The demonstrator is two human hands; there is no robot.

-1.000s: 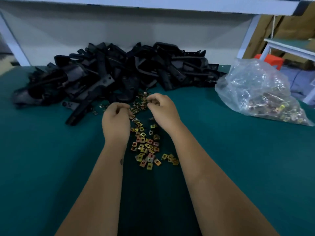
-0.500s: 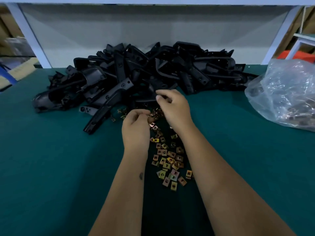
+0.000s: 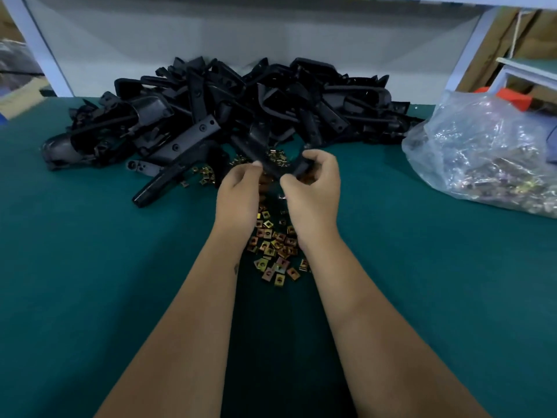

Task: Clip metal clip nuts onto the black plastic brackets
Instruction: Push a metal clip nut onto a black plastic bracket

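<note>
A curved black plastic bracket (image 3: pixel 278 167) is lifted just above the table, in front of the big pile of black brackets (image 3: pixel 241 110). My right hand (image 3: pixel 313 188) grips its right end between thumb and fingers. My left hand (image 3: pixel 241 194) pinches its left end; whether a clip nut sits in those fingers is hidden. Loose gold-coloured metal clip nuts (image 3: pixel 275 248) lie scattered on the green table (image 3: pixel 90 267) between and under my wrists, with a few more clip nuts (image 3: pixel 206 176) near the pile's front edge.
A clear plastic bag (image 3: pixel 488 155) holding more clip nuts lies at the right. A white wall panel (image 3: pixel 256 34) stands behind the pile. One long bracket (image 3: pixel 159 185) juts out toward the left front. An orange object (image 3: pixel 512 98) sits beyond the bag.
My right hand has drawn a bracket out of the pile's front, and my left hand has come up to its other end. The view shifted slightly.
</note>
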